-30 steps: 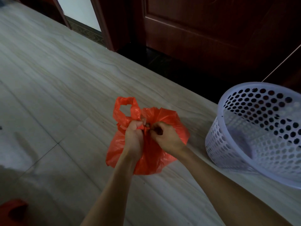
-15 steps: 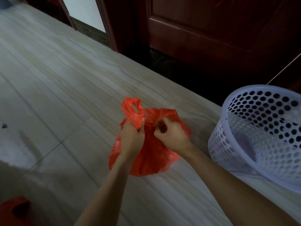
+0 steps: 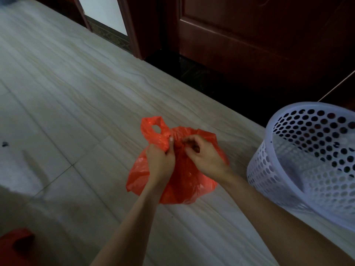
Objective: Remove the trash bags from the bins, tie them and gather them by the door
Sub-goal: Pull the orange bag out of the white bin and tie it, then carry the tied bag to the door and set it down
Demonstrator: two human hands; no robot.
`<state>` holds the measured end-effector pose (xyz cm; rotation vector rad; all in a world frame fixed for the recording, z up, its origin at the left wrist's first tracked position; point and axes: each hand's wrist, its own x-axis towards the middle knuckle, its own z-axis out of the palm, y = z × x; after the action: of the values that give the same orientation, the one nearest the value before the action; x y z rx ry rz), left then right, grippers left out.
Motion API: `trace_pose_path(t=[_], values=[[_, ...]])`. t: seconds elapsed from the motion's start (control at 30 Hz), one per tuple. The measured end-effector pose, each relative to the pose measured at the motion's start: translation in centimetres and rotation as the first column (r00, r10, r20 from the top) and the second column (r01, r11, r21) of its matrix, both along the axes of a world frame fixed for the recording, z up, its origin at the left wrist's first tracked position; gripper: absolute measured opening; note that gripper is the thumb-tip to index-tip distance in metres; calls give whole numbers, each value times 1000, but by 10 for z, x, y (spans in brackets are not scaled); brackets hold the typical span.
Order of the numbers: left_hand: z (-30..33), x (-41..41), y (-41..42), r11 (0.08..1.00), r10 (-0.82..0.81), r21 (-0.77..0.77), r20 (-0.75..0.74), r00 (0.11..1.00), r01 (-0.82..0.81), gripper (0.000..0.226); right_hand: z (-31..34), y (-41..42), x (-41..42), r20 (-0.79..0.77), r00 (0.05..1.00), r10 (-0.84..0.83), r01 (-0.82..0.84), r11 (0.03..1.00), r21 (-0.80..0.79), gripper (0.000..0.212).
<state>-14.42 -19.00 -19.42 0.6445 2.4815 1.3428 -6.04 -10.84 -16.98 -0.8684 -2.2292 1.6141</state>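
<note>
A red plastic trash bag (image 3: pixel 182 187) rests on the tiled floor in the middle of the view. My left hand (image 3: pixel 160 160) grips one of its handle loops, which sticks up above my fist. My right hand (image 3: pixel 201 152) pinches the bunched plastic at the bag's neck, where a small knot shows between my hands. A white perforated bin (image 3: pixel 307 160) stands to the right of the bag, tilted, with no bag in it.
A dark wooden door (image 3: pixel 259 35) and its frame run along the far side, with a black threshold strip below. Another red object (image 3: pixel 17 246) lies at the bottom left corner. A small dark scrap (image 3: pixel 4 144) lies on the floor at the left.
My hands have shifted slightly while working the bag's neck; the right hand's fingers have loosened from a fist into a pinch. The handle loop stays upright.
</note>
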Motion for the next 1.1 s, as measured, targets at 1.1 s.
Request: trace_pose_path(t=[1.1], values=[[129,-14,-76,895,272,-445,493,826,-28,19,104,-20,23,590,740,323,-466,879,103,22]])
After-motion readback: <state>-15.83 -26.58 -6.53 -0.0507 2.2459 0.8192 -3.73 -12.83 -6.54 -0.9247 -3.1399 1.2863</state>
